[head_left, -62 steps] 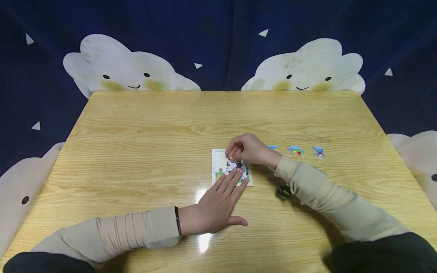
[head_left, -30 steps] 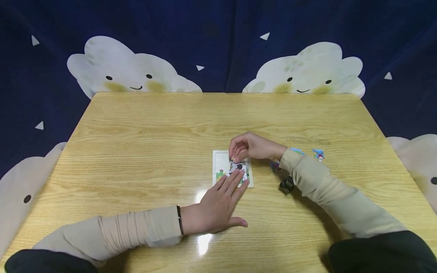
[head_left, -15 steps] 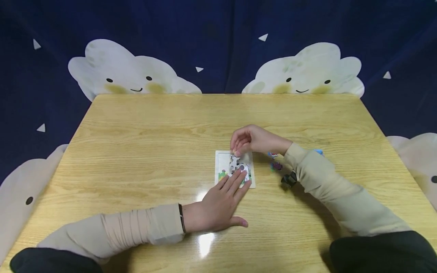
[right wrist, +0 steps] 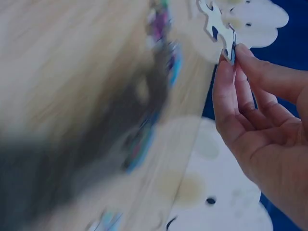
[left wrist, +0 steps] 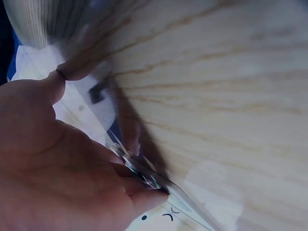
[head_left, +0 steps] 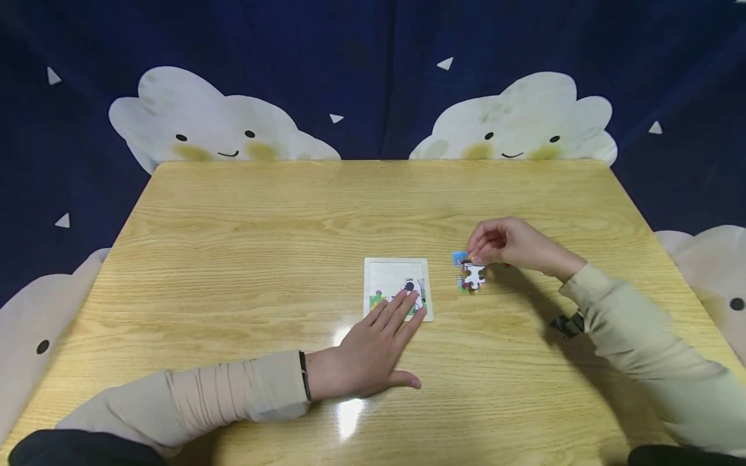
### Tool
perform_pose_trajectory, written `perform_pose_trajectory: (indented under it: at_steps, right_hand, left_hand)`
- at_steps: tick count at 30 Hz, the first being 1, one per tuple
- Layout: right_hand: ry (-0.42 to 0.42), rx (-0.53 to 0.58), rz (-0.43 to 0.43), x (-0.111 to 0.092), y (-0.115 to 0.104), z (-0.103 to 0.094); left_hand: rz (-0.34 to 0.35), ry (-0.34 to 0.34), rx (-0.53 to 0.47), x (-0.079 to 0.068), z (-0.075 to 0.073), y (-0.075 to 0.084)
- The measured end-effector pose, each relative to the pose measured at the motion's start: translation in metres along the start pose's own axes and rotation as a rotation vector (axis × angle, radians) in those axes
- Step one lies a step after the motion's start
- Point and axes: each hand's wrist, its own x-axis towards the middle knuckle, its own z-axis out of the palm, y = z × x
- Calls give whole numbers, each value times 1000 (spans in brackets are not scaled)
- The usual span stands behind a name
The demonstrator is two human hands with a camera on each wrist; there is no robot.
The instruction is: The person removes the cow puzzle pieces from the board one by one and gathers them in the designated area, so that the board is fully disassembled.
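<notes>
One puzzle piece (head_left: 474,276) is hanging pinched in the right hand (head_left: 513,244); the left hand (head_left: 373,356), thumb spread, is resting straight-fingered on the puzzle tray (head_left: 387,273).

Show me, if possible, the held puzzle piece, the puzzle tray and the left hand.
Held puzzle piece (head_left: 474,276), head view, middle of its pale side.
Puzzle tray (head_left: 396,260), head view, far rim.
Left hand (head_left: 373,356), head view, its back.

Table (head_left: 262,272), wood-grained, is smooth and glossy, throwing back bright glare; puzzle tray (head_left: 396,260), flat board, looks smooth, its exact stock unclear; puzzle piece (head_left: 474,277), thin board, appears smooth and matt; backdrop (head_left: 361,77) is printed cloth, matt, with soft folds; left sleeve (head_left: 233,391) and right sleeve (head_left: 641,349) are wrinkled matt cloth.
</notes>
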Motion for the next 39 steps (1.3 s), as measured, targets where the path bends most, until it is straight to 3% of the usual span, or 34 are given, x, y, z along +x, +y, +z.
perform_pose_trajectory:
  at_steps: [10, 20, 25, 29, 36, 39]
  right_hand:
    - [156, -203, 32, -37, 36, -7]
    - [287, -332, -98, -46, 45, 3]
    - [288, -338, -115, -45, 36, 8]
    - [247, -272, -106, -38, 19, 18]
    - [167, -144, -126, -11, -8, 53]
    - [149, -156, -139, 1, -15, 68]
  left_hand:
    - [5, 20, 8, -2, 1, 1]
    - [40, 45, -22, -8, -2, 7]
    - [45, 57, -3, -14, -1, 10]
    - [49, 61, -40, -17, 1, 11]
    - [52, 42, -33, -18, 4, 15]
    - [50, 44, -16, -18, 6, 15]
